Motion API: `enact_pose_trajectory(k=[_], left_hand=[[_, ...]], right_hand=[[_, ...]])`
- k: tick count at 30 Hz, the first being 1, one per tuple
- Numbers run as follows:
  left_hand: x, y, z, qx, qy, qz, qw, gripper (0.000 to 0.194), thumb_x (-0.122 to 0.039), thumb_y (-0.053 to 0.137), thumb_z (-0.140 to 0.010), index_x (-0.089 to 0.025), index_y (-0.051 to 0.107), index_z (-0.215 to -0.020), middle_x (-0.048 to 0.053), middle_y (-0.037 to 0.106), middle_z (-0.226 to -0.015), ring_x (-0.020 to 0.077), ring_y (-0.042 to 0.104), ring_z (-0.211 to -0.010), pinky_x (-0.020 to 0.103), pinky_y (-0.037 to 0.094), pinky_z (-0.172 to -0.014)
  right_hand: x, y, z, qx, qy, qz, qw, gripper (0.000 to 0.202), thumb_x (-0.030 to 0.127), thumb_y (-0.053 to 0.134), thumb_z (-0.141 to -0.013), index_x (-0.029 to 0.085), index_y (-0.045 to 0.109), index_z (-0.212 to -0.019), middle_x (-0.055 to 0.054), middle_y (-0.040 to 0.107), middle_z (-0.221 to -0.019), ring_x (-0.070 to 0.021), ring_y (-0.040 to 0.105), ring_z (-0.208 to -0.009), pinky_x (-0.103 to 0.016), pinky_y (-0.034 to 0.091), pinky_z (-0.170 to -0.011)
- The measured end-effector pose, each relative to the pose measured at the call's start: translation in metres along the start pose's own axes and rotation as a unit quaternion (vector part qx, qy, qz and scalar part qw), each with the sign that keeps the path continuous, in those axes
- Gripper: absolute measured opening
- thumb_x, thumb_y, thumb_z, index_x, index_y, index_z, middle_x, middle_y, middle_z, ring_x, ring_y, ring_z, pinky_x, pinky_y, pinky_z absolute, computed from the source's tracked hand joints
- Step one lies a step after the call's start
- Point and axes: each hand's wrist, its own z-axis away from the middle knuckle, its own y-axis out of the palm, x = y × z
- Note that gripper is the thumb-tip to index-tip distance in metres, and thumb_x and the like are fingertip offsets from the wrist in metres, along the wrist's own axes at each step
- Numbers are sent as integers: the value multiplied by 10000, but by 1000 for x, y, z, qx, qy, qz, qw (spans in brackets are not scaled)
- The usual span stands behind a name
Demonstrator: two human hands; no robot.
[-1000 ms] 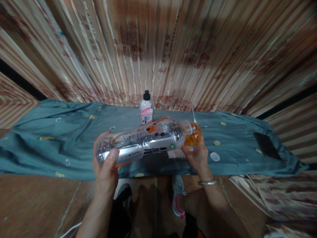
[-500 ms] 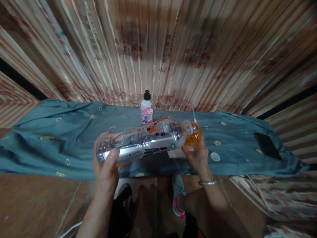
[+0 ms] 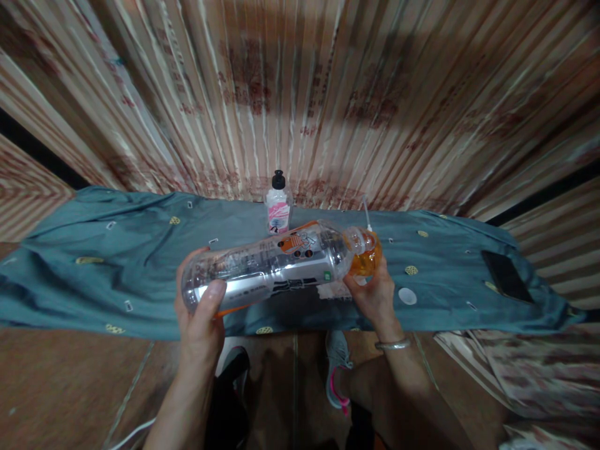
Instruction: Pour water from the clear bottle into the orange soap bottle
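A large clear plastic bottle (image 3: 272, 265) with orange and silver printing lies nearly level in the air, tilted slightly up to the right. My left hand (image 3: 201, 306) is wrapped round its base, thumb on top. At its neck end is a small container of orange liquid (image 3: 368, 253), and my right hand (image 3: 372, 287) is closed round that container from below. The bottle's mouth meets or overlaps the orange container; the exact contact is hard to make out. Beneath the neck, a pale crumpled piece (image 3: 334, 290) is partly hidden.
Behind the large bottle stands a small clear bottle (image 3: 278, 209) with a black cap and pink label. A white round cap (image 3: 407, 296) and a black phone (image 3: 506, 275) lie to the right on the teal cloth (image 3: 140, 250). A striped curtain (image 3: 300, 94) hangs behind.
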Motion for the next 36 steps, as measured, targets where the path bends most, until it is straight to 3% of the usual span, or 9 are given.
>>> enact_pose_trajectory(k=[7,20,36], left_hand=[[0,-1,0,6,9,-6,1000,691,-611,943,-630,-264,772,-1203,42,748,-1048,291,706,-963,446,612,-966],[-4,0,0,8,-26,10,1000,733,-601,985,-572,-272,774,-1191,38,765,-1056,302,711,-1010,464,590,-1045],[-1,-1,1,10,-5,-10,1000,724,-651,957,-614,-286,765,-1209,47,768,-1072,310,714,-994,476,600,-1014]], right_hand=[[-1,1,0,-20,-19,7,1000,971,771,740,-842,134,565,-1554,-224,824,-1344,-400,832,-1185,-540,697,-978],[1,0,0,5,12,-23,1000,960,691,794,-819,146,536,-1565,-234,800,-1385,-422,803,-1242,-589,675,-1039],[-1,1,0,3,6,-18,1000,955,720,783,-831,170,540,-1573,-211,801,-1383,-402,813,-1206,-542,682,-983]])
